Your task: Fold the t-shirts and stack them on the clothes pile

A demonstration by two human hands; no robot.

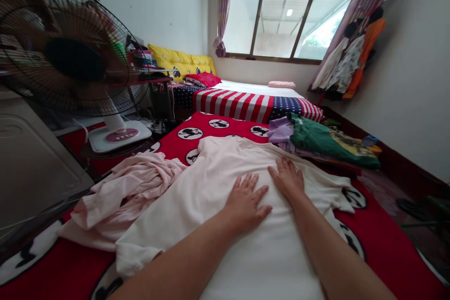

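Head view puts you over a pale pink short-sleeved shirt [267, 253] laid out across the near middle of a red fleece blanket [211, 139] printed with black-and-white roundels. Your left hand [246, 204] and right hand [286, 179] are both spread open, fingers splayed and palms down on the shirt, close together but not touching; neither pinches anything. The cloth between and below your hands lies fairly smooth, while a short sleeve [337, 192] juts out toward the blanket's right side. Just left of the shirt lies a crumpled light pink garment [123, 197], touching its edge. Toward the far right, a folded green garment [316, 140] and a lilac garment [280, 130] sit stacked just beyond the shirt's top edge. Farther off, a stars-and-stripes bedspread [232, 105] covers the far end of the bed.
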